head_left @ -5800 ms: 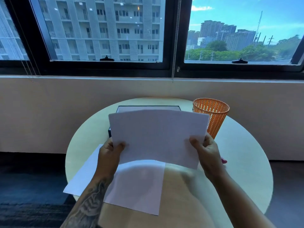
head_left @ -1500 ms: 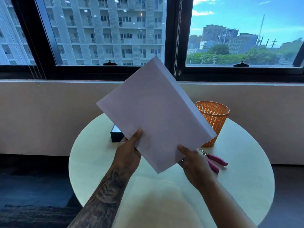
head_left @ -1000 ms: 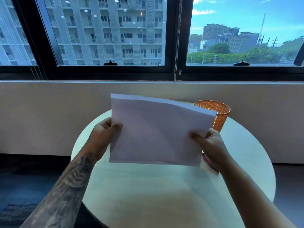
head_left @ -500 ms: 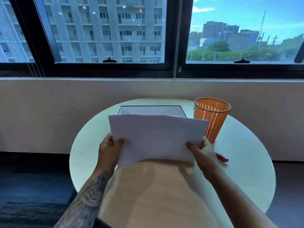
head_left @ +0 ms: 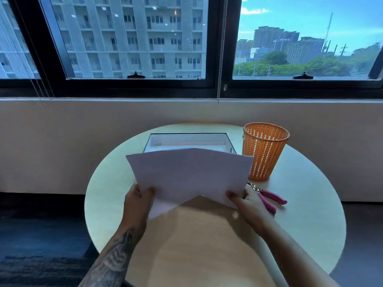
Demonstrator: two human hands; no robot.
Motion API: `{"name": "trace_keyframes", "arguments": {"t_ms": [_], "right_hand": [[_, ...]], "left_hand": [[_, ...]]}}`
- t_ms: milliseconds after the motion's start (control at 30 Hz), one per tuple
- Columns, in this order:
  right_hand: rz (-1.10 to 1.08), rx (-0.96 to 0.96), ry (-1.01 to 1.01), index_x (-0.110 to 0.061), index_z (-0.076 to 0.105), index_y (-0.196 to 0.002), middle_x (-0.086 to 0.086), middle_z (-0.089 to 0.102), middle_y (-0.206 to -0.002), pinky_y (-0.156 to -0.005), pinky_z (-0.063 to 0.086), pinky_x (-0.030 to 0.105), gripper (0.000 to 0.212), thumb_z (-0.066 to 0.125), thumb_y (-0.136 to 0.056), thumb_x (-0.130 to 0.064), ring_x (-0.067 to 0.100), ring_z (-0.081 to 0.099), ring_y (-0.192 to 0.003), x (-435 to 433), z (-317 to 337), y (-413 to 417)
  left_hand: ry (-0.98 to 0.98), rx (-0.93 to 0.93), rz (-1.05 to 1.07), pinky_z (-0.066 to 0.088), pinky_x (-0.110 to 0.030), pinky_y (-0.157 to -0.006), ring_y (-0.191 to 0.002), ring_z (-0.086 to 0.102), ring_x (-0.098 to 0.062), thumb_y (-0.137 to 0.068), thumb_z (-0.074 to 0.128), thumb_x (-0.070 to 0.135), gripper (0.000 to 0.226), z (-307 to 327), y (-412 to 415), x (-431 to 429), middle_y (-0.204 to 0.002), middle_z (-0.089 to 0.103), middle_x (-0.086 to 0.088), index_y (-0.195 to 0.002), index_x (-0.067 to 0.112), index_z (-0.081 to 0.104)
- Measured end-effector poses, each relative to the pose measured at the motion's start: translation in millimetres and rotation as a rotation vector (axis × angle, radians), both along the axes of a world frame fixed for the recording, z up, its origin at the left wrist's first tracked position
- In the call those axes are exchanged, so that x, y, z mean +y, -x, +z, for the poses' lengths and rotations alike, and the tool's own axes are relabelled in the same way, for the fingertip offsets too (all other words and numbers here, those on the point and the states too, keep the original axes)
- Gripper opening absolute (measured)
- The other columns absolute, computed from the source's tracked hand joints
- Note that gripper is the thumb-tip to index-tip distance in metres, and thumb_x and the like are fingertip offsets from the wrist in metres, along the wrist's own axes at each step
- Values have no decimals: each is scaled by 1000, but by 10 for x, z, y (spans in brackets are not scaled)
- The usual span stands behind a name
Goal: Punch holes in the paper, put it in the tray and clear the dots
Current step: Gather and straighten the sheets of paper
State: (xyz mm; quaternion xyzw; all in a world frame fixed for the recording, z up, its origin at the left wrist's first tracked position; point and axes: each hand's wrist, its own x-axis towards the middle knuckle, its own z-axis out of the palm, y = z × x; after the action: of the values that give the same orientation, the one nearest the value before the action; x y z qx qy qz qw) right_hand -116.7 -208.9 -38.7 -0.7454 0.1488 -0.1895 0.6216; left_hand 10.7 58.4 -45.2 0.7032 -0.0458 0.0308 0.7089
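I had the paper [head_left: 189, 175] pinched at its near corners, left hand [head_left: 137, 200] and right hand [head_left: 247, 204] both closed on it, just in front of the tray [head_left: 187, 139]. It sagged mid-span: light, floppy, best held by opposite edges.

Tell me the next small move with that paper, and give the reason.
Probably lower the paper flat onto the table and free the right hand for the pink-handled punch. Both hands, the left hand included, pinch its near corners, so it bows upward in the air. The punch lies untouched beside the right hand, and no holes are visible.
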Motion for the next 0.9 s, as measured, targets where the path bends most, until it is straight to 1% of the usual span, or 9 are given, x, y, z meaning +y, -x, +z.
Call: {"name": "trace_keyframes", "arguments": {"t_ms": [67,300,367,433,500,567,700,800,900], "right_hand": [[6,31,46,-24,73,-102,-6,80,-99,-85,59,37,9,70,-94,-21,16,75,-94,-15,27,0],[122,-20,-197,-7,72,-105,3,79,-88,-69,58,29,15,68,-92,-14,18,74,-81,-90,336,-14],[101,-84,-332,-1,71,-106,6,79,-90,-68,57,24,16,66,-92,-8,17,74,-82,-27,318,-22],[62,-146,-507,1,69,-108,9,79,-97,-72,59,23,16,62,-94,-1,18,76,-89,73,273,-48],[38,-163,-635,0,66,-113,12,79,-104,-77,62,28,20,57,-96,2,21,76,-93,181,228,-86],[24,-146,-673,-2,64,-121,13,76,-114,-89,60,37,25,55,-98,0,26,73,-103,307,177,-132],[-3,-98,-714,-7,68,-120,15,75,-117,-98,52,49,25,59,-96,-6,31,71,-107,592,16,-172],[10,-98,-792,-3,68,-120,20,73,-118,-101,52,55,25,61,-96,-6,40,68,-111,756,-69,-147],[35,-111,-806,1,67,-121,23,72,-119,-101,52,55,27,60,-96,-5,42,68,-112,783,-91,-154]], "left_hand": [[-34,-5,5,51,-34,-67,-84,68,-21,-88,61,17,8,77,-13,9,-93,75,0,-87,19,69],[-89,-192,-108,52,-29,-62,-80,66,-20,-81,66,23,13,582,-287,145,-94,73,0,-93,25,70],[6,-212,15,52,-20,-70,-100,65,-12,-87,73,24,37,571,-313,137,-127,62,2,-122,28,59],[175,-143,176,50,-29,-92,-118,58,-7,-87,72,46,72,482,-235,107,-149,45,1,-146,23,37],[302,-25,110,48,-48,-101,-124,58,-22,-67,72,75,100,277,-120,12,-146,52,-4,-145,23,37],[391,113,-122,50,-45,-88,-115,66,-26,-53,75,81,108,136,85,-155,-133,64,1,-140,26,46],[448,281,-350,54,-48,-85,-110,69,-32,-74,74,61,77,82,373,-495,-127,70,-10,-135,17,57],[436,290,-304,56,-48,-90,-103,72,-30,-90,68,33,41,93,446,-650,-113,76,-11,-123,10,64],[339,256,-242,55,-50,-96,-104,72,-29,-91,71,17,30,0,436,-706,-111,76,-8,-119,11,67]]}}
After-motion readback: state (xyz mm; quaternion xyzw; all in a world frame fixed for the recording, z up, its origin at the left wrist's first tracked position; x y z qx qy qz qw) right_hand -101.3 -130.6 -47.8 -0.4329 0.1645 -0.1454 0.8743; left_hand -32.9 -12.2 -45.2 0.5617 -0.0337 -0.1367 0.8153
